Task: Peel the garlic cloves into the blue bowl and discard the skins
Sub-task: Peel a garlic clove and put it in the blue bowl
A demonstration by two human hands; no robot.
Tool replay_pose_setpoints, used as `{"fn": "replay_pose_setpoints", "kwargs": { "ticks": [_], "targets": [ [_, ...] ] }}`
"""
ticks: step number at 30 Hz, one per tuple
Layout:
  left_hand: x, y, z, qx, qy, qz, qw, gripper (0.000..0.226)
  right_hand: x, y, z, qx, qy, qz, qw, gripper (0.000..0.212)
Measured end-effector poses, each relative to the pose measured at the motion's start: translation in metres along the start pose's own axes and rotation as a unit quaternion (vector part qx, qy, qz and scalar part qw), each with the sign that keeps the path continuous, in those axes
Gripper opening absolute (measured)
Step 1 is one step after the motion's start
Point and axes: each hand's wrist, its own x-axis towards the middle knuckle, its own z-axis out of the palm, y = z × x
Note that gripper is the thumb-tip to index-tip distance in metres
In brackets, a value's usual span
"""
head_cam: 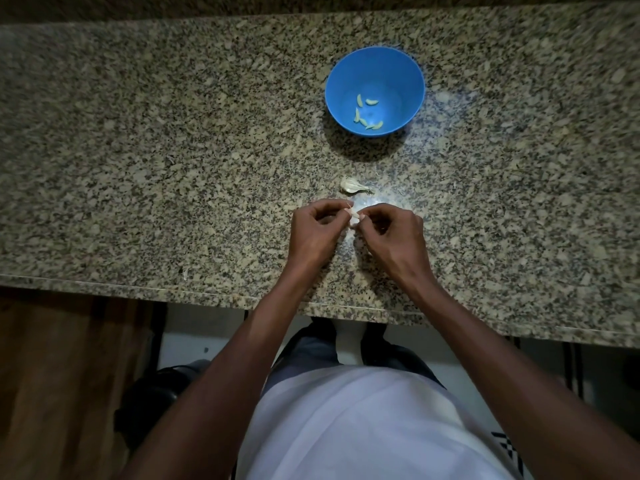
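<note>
A blue bowl (408, 74) stands on the speckled granite counter, beyond my hands. Several peeled pale-yellow garlic cloves (367, 114) lie in its bottom. Between the bowl and my hands rests a piece of garlic with papery skin (353, 186). My left hand (317, 233) and my right hand (394, 239) meet over the counter, fingertips pinched from both sides on one small white garlic clove (354, 216). Most of that clove is hidden by my fingers.
The granite counter (173, 168) runs across the view, its front edge (207, 292) just below my wrists. A tiny scrap of skin (186, 271) lies near that edge at the left. Below are a white shirt, dark shoes and a wooden cabinet at the left.
</note>
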Motion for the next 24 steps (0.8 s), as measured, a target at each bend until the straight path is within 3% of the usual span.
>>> {"fn": "replay_pose_setpoints", "kwargs": {
  "ticks": [6,11,15,20,22,24],
  "targets": [
    [0.011,0.001,-0.01,0.035,0.042,0.021,0.998,0.014,-0.001,0.004,-0.008,-0.032,-0.013,-0.002,0.999,0.02],
    [0.008,-0.011,-0.012,0.112,-0.013,0.005,0.994,0.016,-0.002,0.006,-0.017,-0.039,-0.019,0.006,0.999,0.018],
    [0.001,-0.01,-0.007,0.078,-0.065,0.031,0.994,0.026,-0.001,0.004,-0.019,-0.051,-0.036,-0.003,0.998,0.02],
    [-0.001,-0.007,-0.005,0.03,-0.063,0.012,0.997,0.019,0.004,0.003,-0.02,-0.064,-0.069,-0.03,0.995,0.019],
    [0.0,-0.008,-0.005,0.007,-0.053,-0.012,0.998,0.017,0.007,0.003,-0.02,-0.025,-0.075,0.003,0.997,0.018],
    [-0.001,-0.007,-0.003,-0.025,-0.03,-0.031,0.999,0.014,0.007,0.002,-0.02,0.105,-0.091,0.083,0.987,0.016]
  ]
}}
